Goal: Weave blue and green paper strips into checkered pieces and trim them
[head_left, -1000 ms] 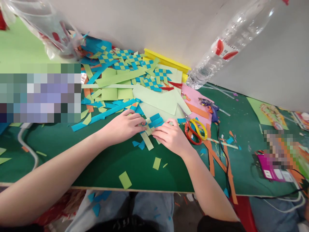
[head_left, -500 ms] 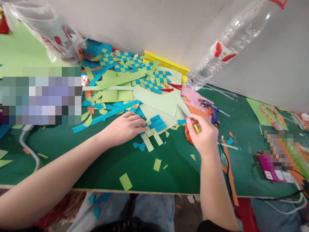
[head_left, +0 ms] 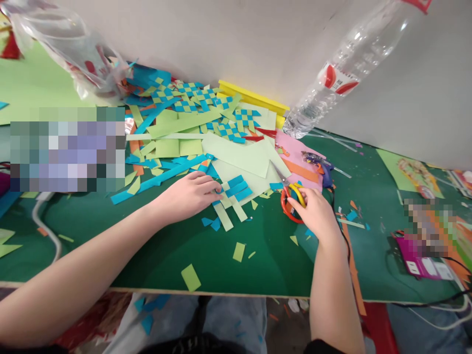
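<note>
My left hand [head_left: 193,195] is closed, its fingertips gripping the left edge of a small woven paper piece [head_left: 233,191]. This piece crosses blue strips with pale green ones, and loose strip ends stick out to the right and toward me. Part of its left side is hidden under my fingers. To the right, my right hand [head_left: 316,211] has its thumb and fingers closed at the handles of a pair of scissors [head_left: 300,192]. One handle loop is yellow and the other red-orange. The scissor blades point up and left over pale paper.
Finished woven pieces [head_left: 190,89] and green sheets [head_left: 184,123] pile up at the back. A plastic bottle [head_left: 313,103] leans against the wall by a yellow strip [head_left: 250,98]. A bagged cup [head_left: 70,44] stands back left. Green scraps [head_left: 191,278] lie near the table's front edge.
My right hand has shifted right and toward me around the scissors, so more of their yellow and red-orange handles shows. My left hand and the woven piece stay nearly in place.
</note>
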### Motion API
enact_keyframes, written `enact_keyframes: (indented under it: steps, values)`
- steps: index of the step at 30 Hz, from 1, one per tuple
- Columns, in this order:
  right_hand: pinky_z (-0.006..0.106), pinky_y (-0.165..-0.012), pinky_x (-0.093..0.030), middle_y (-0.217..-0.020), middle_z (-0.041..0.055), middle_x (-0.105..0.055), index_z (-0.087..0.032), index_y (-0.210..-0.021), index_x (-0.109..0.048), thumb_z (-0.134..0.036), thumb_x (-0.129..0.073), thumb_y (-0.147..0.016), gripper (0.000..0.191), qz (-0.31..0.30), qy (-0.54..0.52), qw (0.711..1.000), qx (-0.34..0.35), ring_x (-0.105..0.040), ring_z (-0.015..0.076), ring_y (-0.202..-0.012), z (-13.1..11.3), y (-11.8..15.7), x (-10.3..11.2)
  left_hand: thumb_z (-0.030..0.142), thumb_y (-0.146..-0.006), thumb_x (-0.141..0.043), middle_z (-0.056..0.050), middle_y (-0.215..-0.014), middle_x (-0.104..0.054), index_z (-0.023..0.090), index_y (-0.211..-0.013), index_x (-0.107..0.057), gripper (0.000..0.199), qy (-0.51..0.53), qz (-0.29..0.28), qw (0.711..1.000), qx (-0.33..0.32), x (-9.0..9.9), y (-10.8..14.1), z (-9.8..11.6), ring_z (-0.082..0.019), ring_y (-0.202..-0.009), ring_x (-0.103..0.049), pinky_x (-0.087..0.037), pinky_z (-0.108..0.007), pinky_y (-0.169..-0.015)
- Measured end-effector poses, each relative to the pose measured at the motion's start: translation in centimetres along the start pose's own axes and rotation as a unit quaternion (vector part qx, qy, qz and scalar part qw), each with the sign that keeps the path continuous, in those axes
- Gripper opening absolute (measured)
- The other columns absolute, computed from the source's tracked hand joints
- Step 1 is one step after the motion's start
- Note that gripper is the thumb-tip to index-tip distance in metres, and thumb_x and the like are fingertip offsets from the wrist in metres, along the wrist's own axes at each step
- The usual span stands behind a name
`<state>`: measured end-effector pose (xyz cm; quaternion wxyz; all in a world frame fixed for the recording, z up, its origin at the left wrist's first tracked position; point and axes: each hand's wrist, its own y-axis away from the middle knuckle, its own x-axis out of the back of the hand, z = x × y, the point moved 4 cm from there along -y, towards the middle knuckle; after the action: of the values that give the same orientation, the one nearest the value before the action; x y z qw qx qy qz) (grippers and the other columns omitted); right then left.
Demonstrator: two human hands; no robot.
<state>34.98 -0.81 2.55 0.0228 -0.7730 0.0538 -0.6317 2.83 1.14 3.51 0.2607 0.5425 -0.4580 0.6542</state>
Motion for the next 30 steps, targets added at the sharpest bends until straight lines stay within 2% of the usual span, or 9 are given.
enact_keyframes:
  steps: [5,9,12,15,18,22,26,30]
  values:
    - [0.037,-0.076,-0.049,-0.108,0.0104,-0.062,-0.021,-0.104,-0.058,-0.043,-0.063,-0.077,0.035,0.050,-0.053,0.997,-0.030,-0.062,0.0255,-0.093,-0.1,0.3,1.2,0.013,-0.094,-0.041,-0.005,-0.109,-0.070,0.021,-0.098,-0.069,0.030,-0.008,0.001,1.000,0.004,0.0,0.0,0.0,-0.021,-0.098,-0.063,-0.048,-0.037,-0.086]
    - [0.037,-0.077,-0.050,-0.104,0.0092,-0.060,-0.021,-0.104,-0.059,-0.039,-0.067,-0.072,0.038,0.134,-0.114,0.982,-0.067,-0.061,0.0224,-0.086,0.1,0.4,2.3,0.013,-0.094,-0.042,-0.005,-0.108,-0.070,0.021,-0.099,-0.070,0.030,0.005,0.006,1.000,0.008,0.0,0.0,-0.1,-0.021,-0.097,-0.064,-0.048,-0.037,-0.085]
    - [0.038,-0.080,-0.050,-0.106,0.0095,-0.059,-0.020,-0.104,-0.060,-0.037,-0.060,-0.077,0.032,0.193,-0.149,0.968,-0.067,-0.061,0.0215,-0.086,-0.1,0.4,2.7,0.013,-0.093,-0.041,-0.005,-0.108,-0.070,0.022,-0.099,-0.070,0.031,0.018,0.008,1.000,0.012,0.0,0.0,-0.1,-0.021,-0.097,-0.064,-0.048,-0.038,-0.085]
    - [0.035,-0.078,-0.050,-0.099,0.0081,-0.062,-0.020,-0.095,-0.063,-0.040,-0.055,-0.084,0.024,0.224,-0.173,0.958,-0.047,-0.062,0.0201,-0.082,-0.9,0.5,2.8,0.012,-0.092,-0.041,-0.006,-0.109,-0.070,0.021,-0.100,-0.070,0.032,0.029,0.007,0.999,0.014,0.0,0.0,-0.1,-0.022,-0.097,-0.064,-0.048,-0.039,-0.086]
    - [0.032,-0.073,-0.050,-0.086,0.0071,-0.065,-0.020,-0.083,-0.064,-0.044,-0.055,-0.086,0.025,0.212,-0.161,0.964,0.000,-0.062,0.0193,-0.077,-2.5,0.5,2.4,0.012,-0.092,-0.042,-0.006,-0.108,-0.070,0.023,-0.101,-0.071,0.032,0.050,0.007,0.998,0.027,0.0,0.0,-0.2,-0.021,-0.098,-0.064,-0.048,-0.039,-0.089]
    - [0.030,-0.068,-0.047,-0.079,0.0051,-0.068,-0.021,-0.076,-0.062,-0.045,-0.055,-0.088,0.028,0.154,-0.124,0.977,0.083,-0.063,0.0180,-0.073,-4.4,0.6,1.4,0.013,-0.091,-0.043,-0.005,-0.108,-0.070,0.025,-0.101,-0.071,0.032,0.070,0.010,0.997,0.040,-0.1,0.1,-0.3,-0.020,-0.099,-0.065,-0.048,-0.038,-0.089]
    - [0.026,-0.055,-0.042,-0.061,0.0001,-0.061,-0.021,-0.069,-0.060,-0.048,-0.056,-0.087,0.033,0.107,-0.111,0.981,0.114,-0.055,0.0126,-0.055,-4.9,0.7,0.7,0.013,-0.092,-0.042,-0.005,-0.110,-0.070,0.024,-0.101,-0.070,0.032,0.050,0.000,0.998,0.031,-0.2,0.1,-0.4,-0.021,-0.099,-0.064,-0.049,-0.038,-0.088]
    - [0.026,-0.055,-0.042,-0.061,0.0005,-0.064,-0.020,-0.069,-0.062,-0.048,-0.056,-0.087,0.033,0.097,-0.107,0.979,0.144,-0.056,0.0124,-0.055,-5.1,0.7,0.6,0.012,-0.091,-0.043,-0.005,-0.109,-0.070,0.024,-0.101,-0.070,0.031,0.058,0.002,0.998,0.034,-0.2,0.1,-0.4,-0.021,-0.100,-0.064,-0.048,-0.038,-0.088]
